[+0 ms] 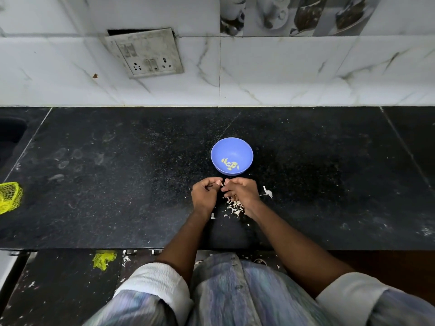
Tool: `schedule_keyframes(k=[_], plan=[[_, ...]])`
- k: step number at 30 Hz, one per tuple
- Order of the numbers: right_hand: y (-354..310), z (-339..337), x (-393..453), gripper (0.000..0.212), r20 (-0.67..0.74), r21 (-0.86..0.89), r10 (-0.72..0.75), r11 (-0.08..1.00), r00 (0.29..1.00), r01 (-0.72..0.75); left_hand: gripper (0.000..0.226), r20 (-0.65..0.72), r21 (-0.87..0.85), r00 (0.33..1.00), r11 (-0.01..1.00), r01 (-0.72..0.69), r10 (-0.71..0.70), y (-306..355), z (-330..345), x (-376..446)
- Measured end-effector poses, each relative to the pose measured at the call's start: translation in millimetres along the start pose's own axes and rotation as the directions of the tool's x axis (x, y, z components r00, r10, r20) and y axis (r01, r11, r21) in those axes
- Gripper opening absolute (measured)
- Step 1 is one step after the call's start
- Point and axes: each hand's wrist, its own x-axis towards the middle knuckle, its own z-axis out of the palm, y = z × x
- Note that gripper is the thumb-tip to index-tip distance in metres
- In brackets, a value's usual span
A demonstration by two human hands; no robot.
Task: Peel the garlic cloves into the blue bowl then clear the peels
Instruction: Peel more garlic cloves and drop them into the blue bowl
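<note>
The left hand [204, 193] and the right hand [240, 191] meet fingertip to fingertip over the black worktop [117, 175], both with fingers curled, pinching a small pale garlic clove [222, 184] between them; it is too small to tell how much skin is left on it. The blue bowl [231, 156] stands just beyond the hands, near but apart from them, with several peeled cloves [230, 164] lying in its bottom. A heap of peels [235, 207] lies on the worktop under the right wrist, with one larger white piece of skin [267, 192] just right of that hand.
</note>
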Motion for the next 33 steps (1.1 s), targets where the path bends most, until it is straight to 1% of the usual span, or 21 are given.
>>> schedule_keyframes(k=[2, 5, 8, 11, 16, 21, 24, 29, 33], plan=[[-1.6, -4.0, -0.5, 0.009, -0.025, -0.007, -0.002, 1.000, 1.000, 0.002, 0.019, 0.005, -0.023, 1.000, 1.000, 0.009, -0.009, 3.6, 4.6, -2.2], [-7.8, -11.8, -6.2, 0.020, -0.002, -0.002, -0.004, 1.000, 1.000, 0.004, 0.018, 0.014, -0.036, 1.000, 0.999, 0.017, -0.017, 5.8, 11.3, -7.1], [-8.8, -17.7, -8.7, 0.014, 0.017, -0.039, 0.005, 0.999, 1.000, -0.005, 0.018, 0.029, -0.060, 1.000, 0.998, 0.004, -0.002, 10.8, 17.4, -13.6], [-6.0, -20.3, -11.0, 0.007, 0.005, -0.057, 0.006, 0.998, 1.000, -0.006, 0.018, 0.022, -0.059, 1.000, 0.998, -0.017, 0.019, 16.4, 22.4, -19.7], [-6.0, -26.9, -13.8, 0.006, 0.000, -0.029, 0.004, 1.000, 1.000, -0.004, 0.012, -0.019, 0.084, 0.996, 0.993, -0.080, 0.082, 18.5, 25.7, -23.6], [-2.2, -31.7, -15.6, 0.009, 0.017, -0.039, -0.035, 0.999, 0.999, 0.035, 0.009, 0.001, 0.276, 0.991, 0.953, -0.127, 0.132, 17.2, 24.6, -28.9], [-1.2, -36.0, -15.3, 0.005, 0.009, -0.043, -0.038, 0.998, 0.999, 0.038, 0.010, 0.027, 0.367, 0.983, 0.913, -0.178, 0.180, 20.8, 25.1, -30.8], [-2.8, -39.7, -15.4, 0.011, 0.015, -0.027, -0.031, 0.999, 0.999, 0.032, 0.012, 0.022, 0.471, 0.973, 0.856, -0.214, 0.231, 28.9, 27.0, -34.9], [-4.1, -42.0, -16.8, 0.009, 0.035, 0.030, -0.032, 0.999, 0.999, 0.031, 0.015, 0.066, 0.514, 0.961, 0.816, -0.263, 0.268, 32.1, 28.5, -34.7]])
